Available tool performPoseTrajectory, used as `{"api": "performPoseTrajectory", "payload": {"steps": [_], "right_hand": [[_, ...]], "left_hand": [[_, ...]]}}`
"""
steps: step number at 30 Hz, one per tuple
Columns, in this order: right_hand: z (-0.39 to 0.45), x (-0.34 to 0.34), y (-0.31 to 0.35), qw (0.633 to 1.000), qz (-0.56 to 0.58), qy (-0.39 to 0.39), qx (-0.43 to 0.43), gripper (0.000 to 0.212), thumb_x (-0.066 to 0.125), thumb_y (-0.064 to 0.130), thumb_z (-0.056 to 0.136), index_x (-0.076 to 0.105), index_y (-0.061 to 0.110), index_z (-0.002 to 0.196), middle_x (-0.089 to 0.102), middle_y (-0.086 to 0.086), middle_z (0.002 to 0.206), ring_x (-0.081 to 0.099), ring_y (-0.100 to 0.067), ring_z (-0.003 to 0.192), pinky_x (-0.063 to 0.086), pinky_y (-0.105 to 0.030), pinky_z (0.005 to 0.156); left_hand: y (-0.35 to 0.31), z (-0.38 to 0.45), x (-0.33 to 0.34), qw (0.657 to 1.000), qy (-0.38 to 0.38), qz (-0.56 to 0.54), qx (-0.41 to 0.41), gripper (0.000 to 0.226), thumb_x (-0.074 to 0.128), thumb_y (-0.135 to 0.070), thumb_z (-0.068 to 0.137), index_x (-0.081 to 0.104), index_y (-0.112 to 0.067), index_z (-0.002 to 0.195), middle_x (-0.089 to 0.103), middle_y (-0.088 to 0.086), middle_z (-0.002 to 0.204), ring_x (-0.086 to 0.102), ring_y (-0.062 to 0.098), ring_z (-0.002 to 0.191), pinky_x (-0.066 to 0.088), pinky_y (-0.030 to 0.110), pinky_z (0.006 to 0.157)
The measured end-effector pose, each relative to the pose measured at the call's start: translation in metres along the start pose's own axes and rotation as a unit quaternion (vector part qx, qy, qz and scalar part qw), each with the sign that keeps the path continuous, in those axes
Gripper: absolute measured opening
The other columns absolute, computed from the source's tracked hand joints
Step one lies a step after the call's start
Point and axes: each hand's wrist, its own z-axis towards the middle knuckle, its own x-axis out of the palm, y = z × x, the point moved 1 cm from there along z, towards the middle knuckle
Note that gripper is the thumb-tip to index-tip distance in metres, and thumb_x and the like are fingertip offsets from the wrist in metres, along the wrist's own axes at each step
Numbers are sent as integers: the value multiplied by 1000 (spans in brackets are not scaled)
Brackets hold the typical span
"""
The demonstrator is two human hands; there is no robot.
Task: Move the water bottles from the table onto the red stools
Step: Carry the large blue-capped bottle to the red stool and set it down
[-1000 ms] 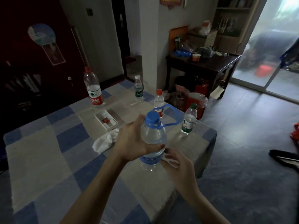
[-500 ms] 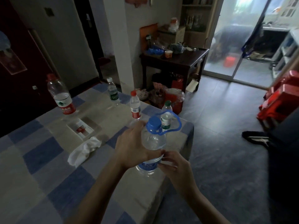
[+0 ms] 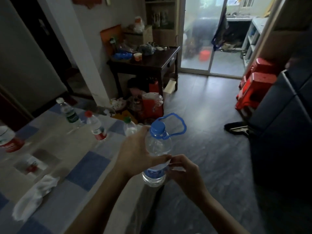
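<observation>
A clear bottle with a blue cap and blue loop handle [image 3: 157, 147] is held in the air past the table's right edge. My left hand [image 3: 136, 154] wraps its upper body from the left. My right hand [image 3: 181, 169] pinches the loose white label at its lower right side. Red stools [image 3: 256, 85] are stacked at the right, beside a dark cabinet. On the checked tablecloth [image 3: 87, 171] remain a big red-labelled bottle [image 3: 8, 141], a green-labelled bottle [image 3: 69, 114], a red-capped bottle [image 3: 96, 127] and a green-capped bottle [image 3: 129, 126], partly hidden by my left hand.
A white cloth [image 3: 35, 196] and a small open box [image 3: 32, 166] lie on the table. A dark side table [image 3: 157, 65] with clutter and red bags [image 3: 152, 105] stands ahead. A black shoe [image 3: 236, 129] lies on open grey floor before the dark cabinet [image 3: 283, 119].
The view has swung right, bringing the red stools into sight. The blue-capped bottle, held in both hands, has moved off the table surface to beyond its right edge.
</observation>
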Motion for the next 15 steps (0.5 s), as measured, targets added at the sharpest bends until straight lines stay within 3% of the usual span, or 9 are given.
{"api": "performPoseTrajectory", "payload": {"steps": [3, 6, 10, 15], "right_hand": [[21, -36, -6, 1000, -19, 1, -8, 28, 82, 3, 75, 66, 18, 91, 74, 4, 88, 73, -7, 81, 57, -21, 67], [47, -78, -13, 999, -33, -16, -21, 29, 83, 5, 73, 65, 14, 94, 74, 1, 88, 73, -6, 81, 59, -21, 68], [76, -133, -17, 997, -57, -29, -37, 29, 84, 9, 74, 66, 12, 97, 74, 2, 91, 73, -5, 82, 60, -24, 69], [109, -186, -23, 995, -67, -48, -51, 28, 83, 7, 75, 65, 14, 95, 74, 2, 91, 72, -4, 83, 58, -17, 67]], "left_hand": [[-23, 35, 22, 1000, 5, 21, 19, 85, 80, -67, 55, 49, -32, 126, 61, -18, 101, 57, -4, 83, 40, 12, 69], [-47, 70, 48, 1000, 4, 9, 22, 86, 76, -73, 53, 49, -34, 125, 65, -17, 104, 62, 2, 90, 52, 26, 76], [-79, 110, 77, 999, -9, -7, 31, 88, 72, -78, 51, 50, -35, 124, 67, -17, 103, 64, 2, 89, 56, 34, 78], [-114, 154, 109, 998, -19, -4, 56, 89, 78, -71, 53, 51, -30, 128, 68, -15, 108, 63, 2, 90, 51, 20, 75]]}}
